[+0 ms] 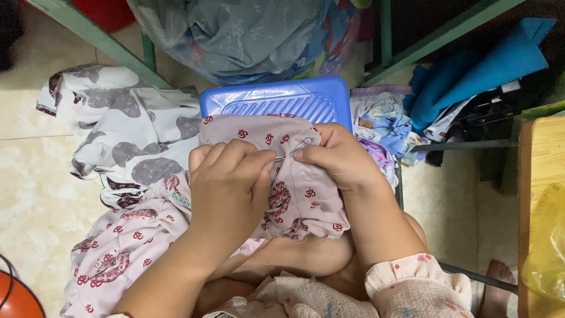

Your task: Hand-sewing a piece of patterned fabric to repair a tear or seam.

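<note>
Sewing by hand over the lap, seen from above. Left hand (226, 179) clenched, fingers (253, 162) pinching a needle (281, 157) at its left end; right hand (338, 156) clenched too, thumb and forefinger nipping the cloth (306, 200) at the needle's tip. Needle lying level between the two hands, touching both, with a loop of pale thread (303, 143) rising just above it. Cloth pale mauve with small red marks, folded over the near edge of a blue lid (276, 97) and draped down across the knees; more of it trailing near left onto the floor (35, 194). White cloth (118, 118) with grey blotches heaped far left, touching the lid's left side. Scraps (379, 118) in mixed pastel colours bunched just right of the lid. Blue fabric (471, 76) rolled at far right, well apart from the hands. Clear bag (247, 35) stuffed with textiles at far centre, between green frame legs (94, 38). Wooden worktop (541, 153) at the right edge, carrying a yellow bag (547, 247). Bare foot (497, 282) on the floor near right. Orange ball (15, 297) in the near left corner.
</note>
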